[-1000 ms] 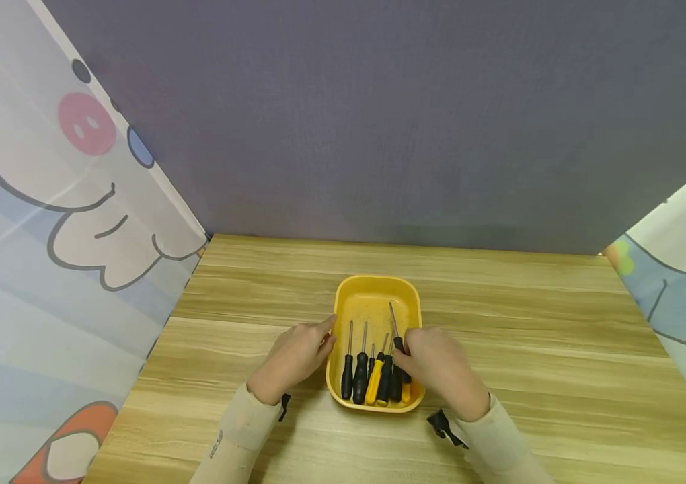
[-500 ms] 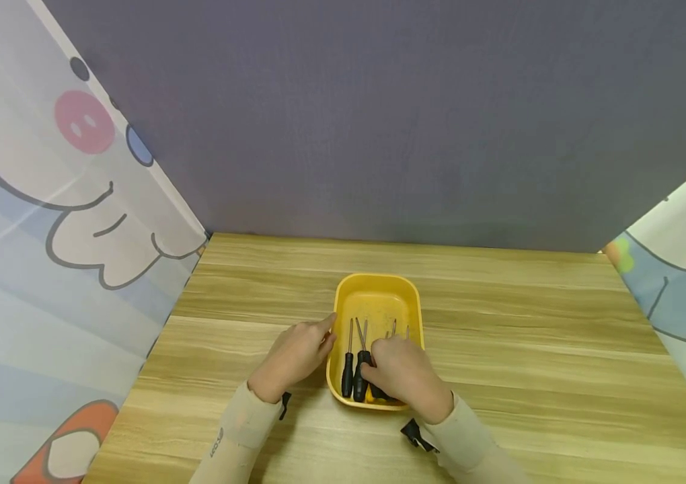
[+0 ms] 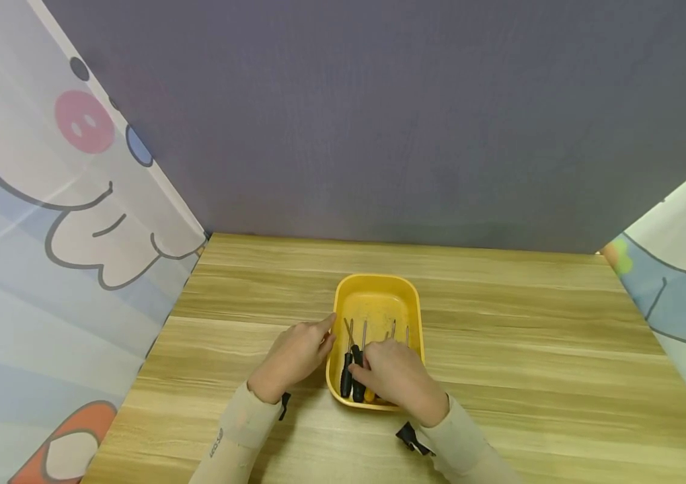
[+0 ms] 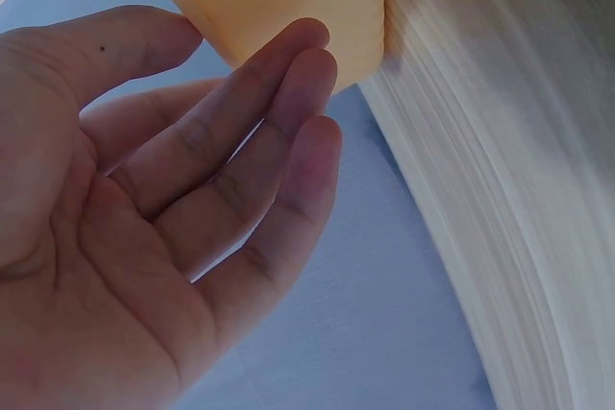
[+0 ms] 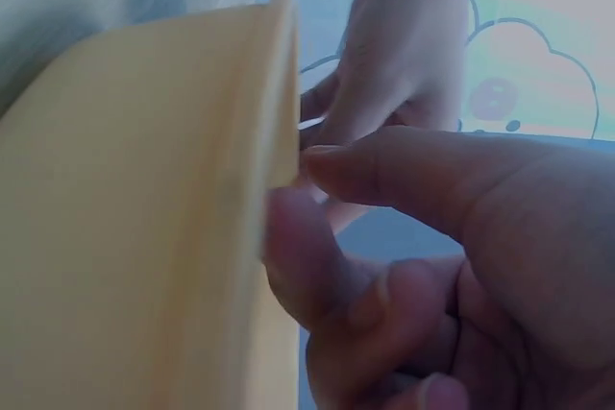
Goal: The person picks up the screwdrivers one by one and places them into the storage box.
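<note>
The right hand (image 3: 400,376) lies over the screwdriver handles in the yellow tray (image 3: 411,304), fingers curled onto a black-handled screwdriver (image 3: 357,368) just beyond their tips. A pinch at mid-handle would probably lift it without dragging its neighbours. The left hand (image 3: 294,356) rests relaxed, straight fingers touching the smooth, round-cornered plastic rim. Beyond lies the wood-grain worktop (image 3: 530,336).
</note>
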The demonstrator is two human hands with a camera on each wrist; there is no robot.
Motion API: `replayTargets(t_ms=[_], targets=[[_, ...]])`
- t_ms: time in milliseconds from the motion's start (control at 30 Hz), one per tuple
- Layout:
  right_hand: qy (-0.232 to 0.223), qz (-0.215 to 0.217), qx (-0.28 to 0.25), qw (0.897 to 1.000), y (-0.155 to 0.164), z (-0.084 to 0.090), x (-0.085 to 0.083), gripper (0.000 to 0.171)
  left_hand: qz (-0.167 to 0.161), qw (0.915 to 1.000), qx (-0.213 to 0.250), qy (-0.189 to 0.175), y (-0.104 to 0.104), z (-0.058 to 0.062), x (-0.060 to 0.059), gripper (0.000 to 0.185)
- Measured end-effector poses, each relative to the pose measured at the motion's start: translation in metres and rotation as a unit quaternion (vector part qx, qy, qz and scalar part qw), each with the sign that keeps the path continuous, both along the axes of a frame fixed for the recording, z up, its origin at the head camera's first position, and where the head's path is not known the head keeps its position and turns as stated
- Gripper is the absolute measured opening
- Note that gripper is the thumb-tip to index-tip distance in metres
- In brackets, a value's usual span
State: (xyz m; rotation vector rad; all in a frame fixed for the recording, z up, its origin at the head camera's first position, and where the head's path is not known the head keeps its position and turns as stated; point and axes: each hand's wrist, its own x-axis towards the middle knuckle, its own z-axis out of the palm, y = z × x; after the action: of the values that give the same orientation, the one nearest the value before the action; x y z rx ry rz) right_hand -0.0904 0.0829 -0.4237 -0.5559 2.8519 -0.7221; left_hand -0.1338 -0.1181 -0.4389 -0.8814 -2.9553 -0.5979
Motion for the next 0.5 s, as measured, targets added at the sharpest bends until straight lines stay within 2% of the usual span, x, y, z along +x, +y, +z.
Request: replayTargets(t_ms=[267,500], targets=[[0.007,-0.010,-0.006,1.000,0.009,0.012,0.003,0.042,0.002,1.0000,-0.007,0.000,0.001,0.000,-0.001,0.040],[0.032,-0.010,0.007,0.999,0.020,0.018,0.003,0.035,0.005,0.9993,-0.026,0.027,-0.001,0.001,-0.001,0.041]])
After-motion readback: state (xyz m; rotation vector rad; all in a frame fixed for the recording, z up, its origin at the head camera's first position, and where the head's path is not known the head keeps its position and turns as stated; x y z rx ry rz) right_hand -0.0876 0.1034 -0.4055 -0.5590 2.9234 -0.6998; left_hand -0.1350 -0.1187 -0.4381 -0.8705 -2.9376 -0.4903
